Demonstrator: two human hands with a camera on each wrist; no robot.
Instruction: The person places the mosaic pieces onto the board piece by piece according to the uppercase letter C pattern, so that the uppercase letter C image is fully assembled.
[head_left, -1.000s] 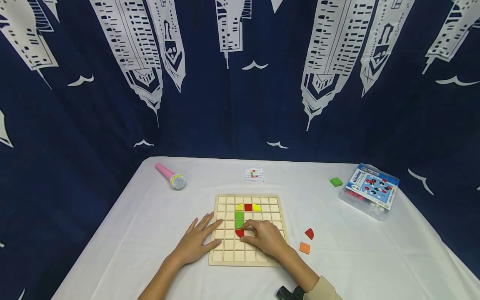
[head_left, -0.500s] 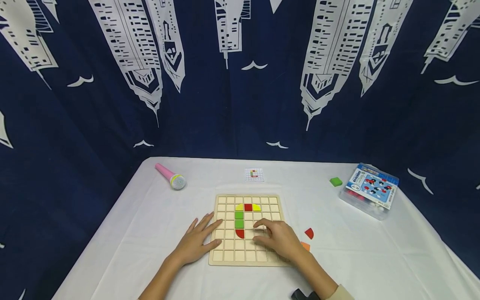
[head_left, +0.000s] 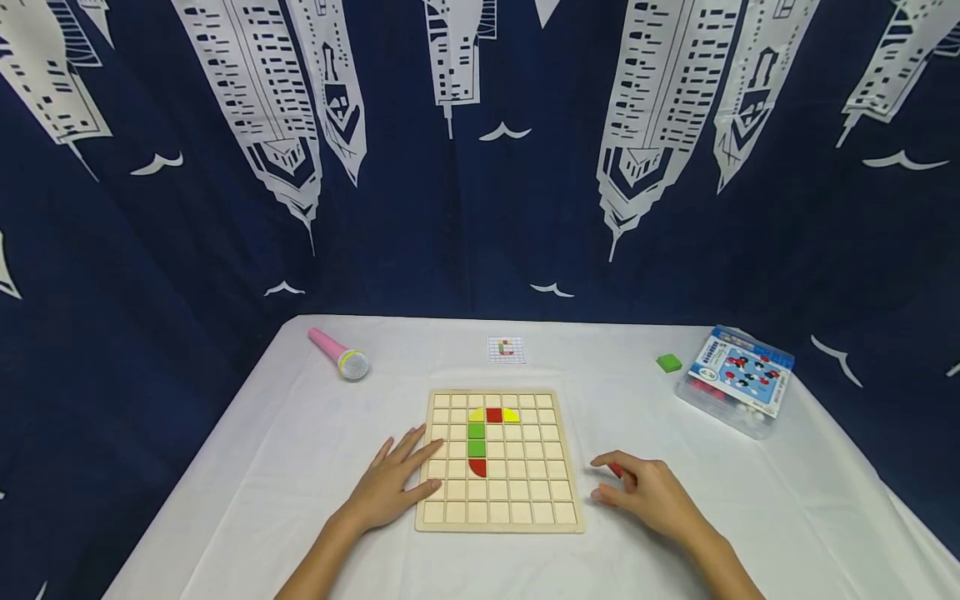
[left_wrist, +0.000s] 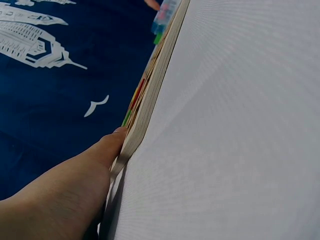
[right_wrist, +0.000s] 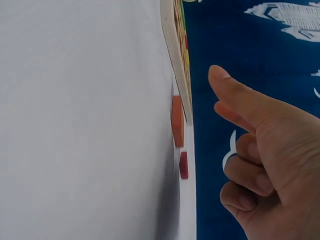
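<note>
Hiding the orange tile (right_wrist: 177, 120), right hand (head_left: 651, 493) loosely curled, empty, left hand (head_left: 390, 481) flat on wooden board (head_left: 525, 500).

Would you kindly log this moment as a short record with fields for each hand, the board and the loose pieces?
left hand: flat, fingers resting on the wooden board's left edge
right hand: over the cloth right of the board, fingers loosely curled, holding nothing
board: yellow, red, yellow pieces across; two green and a red quarter piece below
loose pieces: orange square and red piece by the right hand; green block near the plastic box
</note>
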